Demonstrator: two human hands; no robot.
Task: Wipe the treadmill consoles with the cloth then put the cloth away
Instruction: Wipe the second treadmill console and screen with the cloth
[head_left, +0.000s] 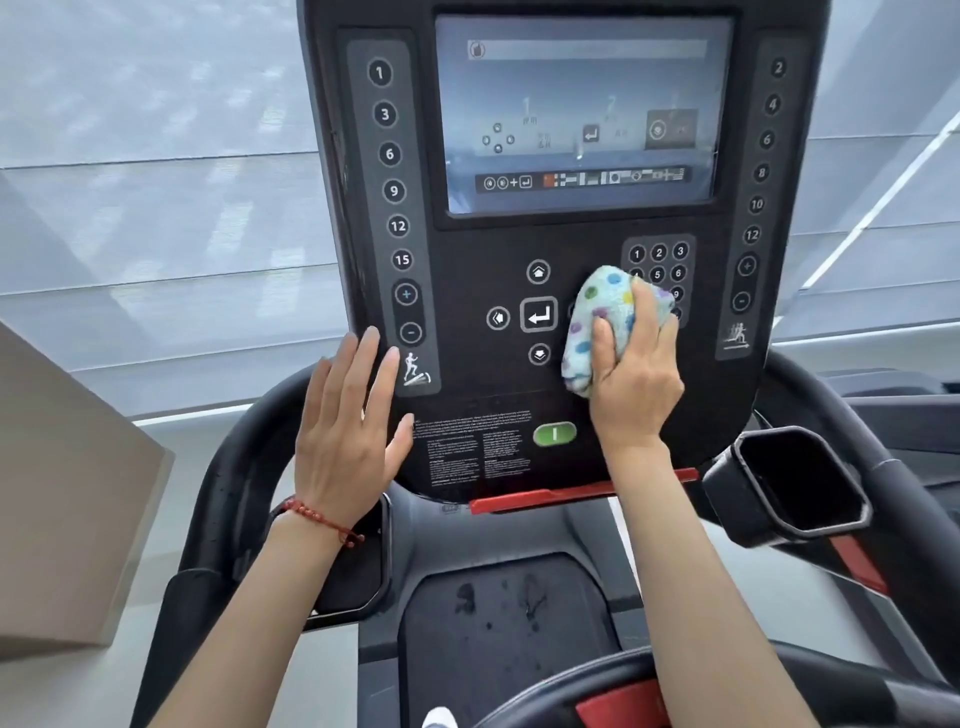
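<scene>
Across the treadmill console, your left hand lies spread flat at its lower left edge, likely bracing. Your right hand grips the bunched spotted cloth against the panel beside the keypad, hiding its lower keys and one arrow button.

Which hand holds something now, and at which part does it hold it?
The right hand grips the bunched dotted cloth around its lower right side, pressing it on the console. The left hand holds nothing.
</scene>
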